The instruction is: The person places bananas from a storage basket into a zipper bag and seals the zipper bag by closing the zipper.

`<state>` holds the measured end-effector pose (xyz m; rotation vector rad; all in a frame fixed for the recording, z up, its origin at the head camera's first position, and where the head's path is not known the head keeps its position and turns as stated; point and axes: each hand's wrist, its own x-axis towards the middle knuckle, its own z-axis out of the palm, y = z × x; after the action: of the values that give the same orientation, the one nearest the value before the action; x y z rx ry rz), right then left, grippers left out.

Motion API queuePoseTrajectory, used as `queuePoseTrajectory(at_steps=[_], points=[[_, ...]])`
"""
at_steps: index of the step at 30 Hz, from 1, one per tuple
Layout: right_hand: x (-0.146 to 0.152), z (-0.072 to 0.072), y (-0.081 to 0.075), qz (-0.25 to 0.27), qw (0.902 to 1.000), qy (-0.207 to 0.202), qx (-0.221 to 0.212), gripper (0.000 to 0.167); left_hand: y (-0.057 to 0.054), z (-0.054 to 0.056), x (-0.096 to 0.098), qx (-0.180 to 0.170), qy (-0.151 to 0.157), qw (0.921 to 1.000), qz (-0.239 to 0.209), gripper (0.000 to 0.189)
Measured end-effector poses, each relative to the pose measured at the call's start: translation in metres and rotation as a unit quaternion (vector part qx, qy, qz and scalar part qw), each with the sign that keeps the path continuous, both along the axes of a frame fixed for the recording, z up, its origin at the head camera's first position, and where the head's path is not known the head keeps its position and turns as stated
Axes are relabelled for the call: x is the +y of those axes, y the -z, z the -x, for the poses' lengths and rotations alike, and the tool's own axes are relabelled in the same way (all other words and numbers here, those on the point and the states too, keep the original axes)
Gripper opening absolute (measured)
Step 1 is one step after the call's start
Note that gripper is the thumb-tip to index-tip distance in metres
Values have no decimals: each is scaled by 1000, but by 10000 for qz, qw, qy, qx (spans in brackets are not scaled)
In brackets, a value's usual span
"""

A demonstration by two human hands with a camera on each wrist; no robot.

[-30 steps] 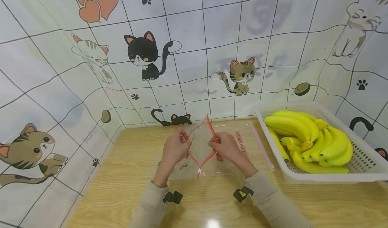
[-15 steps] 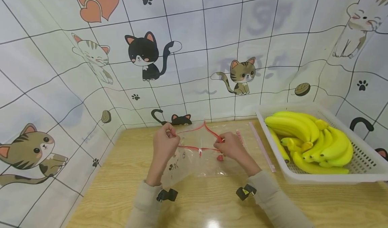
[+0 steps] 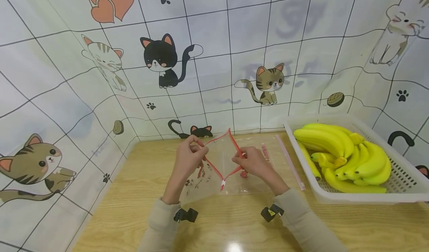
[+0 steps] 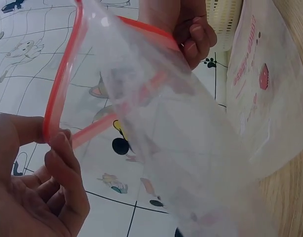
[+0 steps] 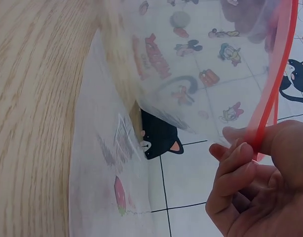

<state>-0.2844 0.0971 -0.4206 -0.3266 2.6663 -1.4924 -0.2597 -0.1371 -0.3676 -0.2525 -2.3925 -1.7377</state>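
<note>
Left of the white basket (image 3: 368, 197) of bananas (image 3: 365, 160), your left hand (image 3: 188, 156) and right hand (image 3: 253, 162) pinch opposite sides of the clear bag (image 4: 191, 143) by its red rim (image 3: 214, 168), apparently to spread its mouth, while another bag (image 3: 279, 160) lies beside the basket.

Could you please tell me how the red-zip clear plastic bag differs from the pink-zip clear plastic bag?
The red-zip clear plastic bag has its mouth lifted open; the pink-zip clear plastic bag lies flat on the wooden table. The red-zip bag shows small cartoon figures; the pink-zip bag shows a printed strawberry. Both are transparent and printed.
</note>
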Motion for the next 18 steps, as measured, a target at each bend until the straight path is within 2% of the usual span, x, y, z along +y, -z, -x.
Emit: queuePoseTrajectory(at_steps=[3,9,14,18], points=[[0,-1,0,-74,9999,-73,123,14,2,1,0,-37,65,9999,-123,14],[0,-2,-4,-118,9995,-25,299,16,3,2,0,15,-92,9995,-289,20],[-2,-5,-10,-93,9995,44,282,29,2,2,6,2,-74,9992,-401,16],[-1,-11,-21,-24,9990,144,419,42,3,2,9,-62,-75,9988,-474,16]])
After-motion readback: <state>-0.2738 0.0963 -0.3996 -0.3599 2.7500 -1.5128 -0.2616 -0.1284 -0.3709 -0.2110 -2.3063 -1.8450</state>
